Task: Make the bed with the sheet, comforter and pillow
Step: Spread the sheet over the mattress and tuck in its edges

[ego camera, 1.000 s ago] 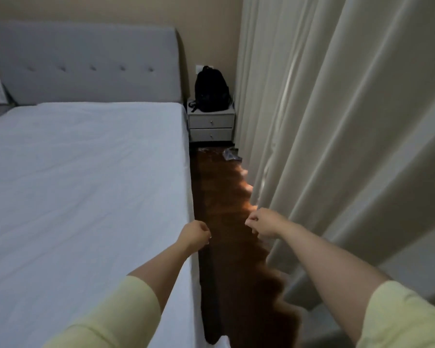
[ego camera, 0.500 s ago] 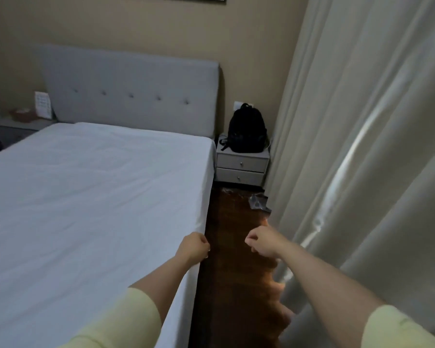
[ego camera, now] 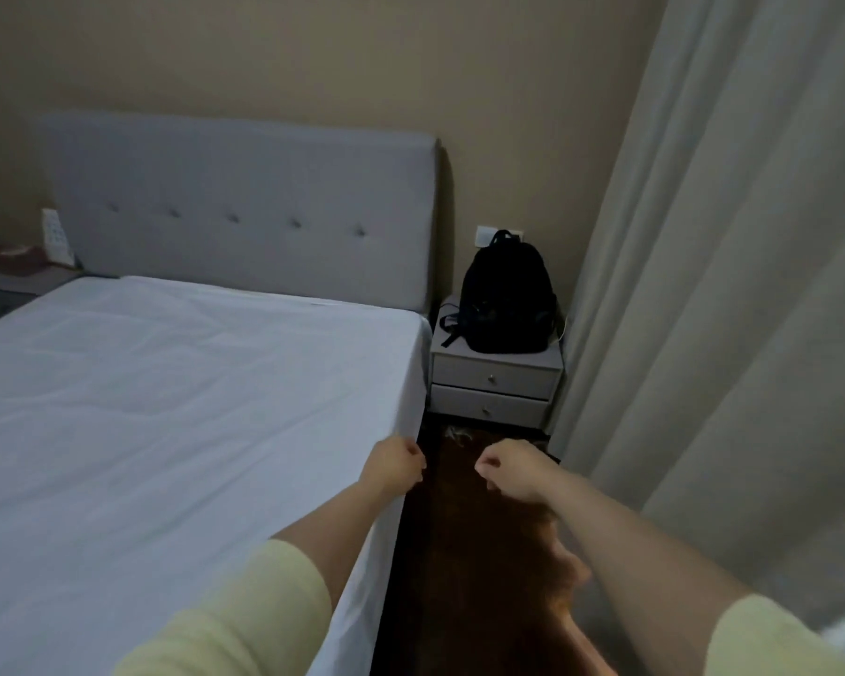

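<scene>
White fabric sheet: spread over the mattress, left of both hands; soft, light, low-stiffness material.

Sheet lay flat across the bed top with shallow creases, its side edge draping down the mattress flank directly beneath the left hand. Left hand was clenched at that edge; whether it pinched fabric could not be determined. Right hand was clenched over the dark wood floor, apart from the bed, holding nothing visible. Judged handling: the cloth should weigh little, fold readily, and slide on the mattress, so a pull at one point would drag wrinkles across the top. Recommended hold: the hanging side hem, gripped with both hands spaced apart, drawing downward and outward. Comforter and pillow were not in view. Beyond the hands stood a grey two-drawer nightstand carrying a black backpack.
</scene>
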{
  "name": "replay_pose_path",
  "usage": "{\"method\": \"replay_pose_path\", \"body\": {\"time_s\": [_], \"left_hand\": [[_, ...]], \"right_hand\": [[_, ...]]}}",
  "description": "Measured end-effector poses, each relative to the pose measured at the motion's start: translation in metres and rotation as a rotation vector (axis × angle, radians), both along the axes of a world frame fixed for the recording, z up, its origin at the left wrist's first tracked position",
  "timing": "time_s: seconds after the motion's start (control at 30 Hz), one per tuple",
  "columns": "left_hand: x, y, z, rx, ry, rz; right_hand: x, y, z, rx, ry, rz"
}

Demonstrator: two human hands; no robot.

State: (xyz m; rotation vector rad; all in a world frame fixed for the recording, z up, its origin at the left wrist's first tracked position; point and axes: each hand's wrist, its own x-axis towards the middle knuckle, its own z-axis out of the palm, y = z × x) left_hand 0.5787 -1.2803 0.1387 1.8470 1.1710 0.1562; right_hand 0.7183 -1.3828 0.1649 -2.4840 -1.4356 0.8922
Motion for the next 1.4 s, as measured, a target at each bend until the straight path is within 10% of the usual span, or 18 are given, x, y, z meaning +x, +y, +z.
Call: {"method": "replay_pose_path", "body": {"time_s": [0.83,1.4], "left_hand": [[0.240,0.558,-0.055,-0.013,0.179,0.316],[0.241,0.776,-0.156,-0.159,0.323,0.910]], "right_hand": [[0.320,0.600,-0.065,-0.071,-0.036,0.101],[0.310,0.931,-0.180,-0.152,-0.111,0.720]]}}
